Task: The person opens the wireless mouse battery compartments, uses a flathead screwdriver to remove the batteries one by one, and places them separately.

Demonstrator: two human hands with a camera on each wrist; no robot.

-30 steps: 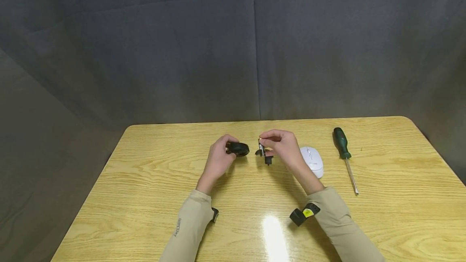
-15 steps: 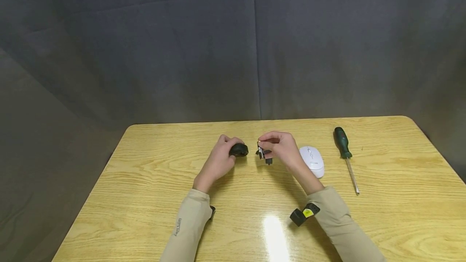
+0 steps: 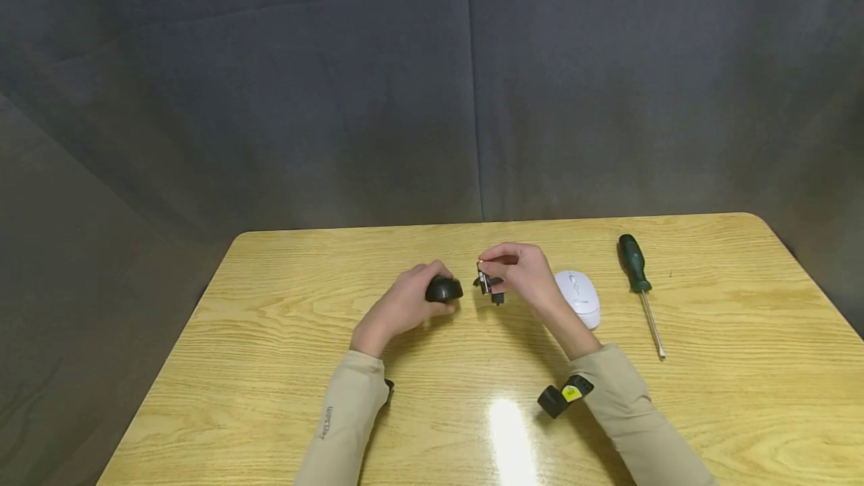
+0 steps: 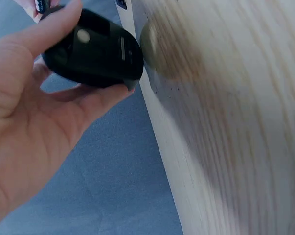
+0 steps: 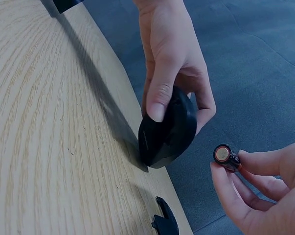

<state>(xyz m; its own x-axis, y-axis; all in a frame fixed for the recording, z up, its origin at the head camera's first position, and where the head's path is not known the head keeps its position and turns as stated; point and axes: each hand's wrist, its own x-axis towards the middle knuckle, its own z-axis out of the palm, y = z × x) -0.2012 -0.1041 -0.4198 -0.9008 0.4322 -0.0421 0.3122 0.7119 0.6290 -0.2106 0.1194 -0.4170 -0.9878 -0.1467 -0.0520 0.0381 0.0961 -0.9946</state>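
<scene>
My left hand (image 3: pixel 403 304) grips a black computer mouse (image 3: pixel 444 289) between thumb and fingers, above the table. The underside of the mouse, with a pale round spot, faces the left wrist camera. To its right, my right hand (image 3: pixel 528 276) pinches a small dark cylindrical battery (image 5: pixel 225 156) between thumb and fingertips; its flat metal end shows in the right wrist view. The mouse and the battery are apart. Below the right fingers, a loose black plastic cover (image 5: pixel 166 219) lies on the table, partly hidden by that hand in the head view.
A white mouse (image 3: pixel 577 297) rests on the wooden table (image 3: pixel 270 366) just right of my right forearm. Farther right lies a screwdriver (image 3: pixel 634 265) with a dark green handle, its tip toward me. A dark grey curtain (image 3: pixel 337 96) hangs behind the table.
My left hand has turned the black mouse over, so its rounded side now shows in the head view, and has dropped slightly. My right hand stays almost still with the battery.
</scene>
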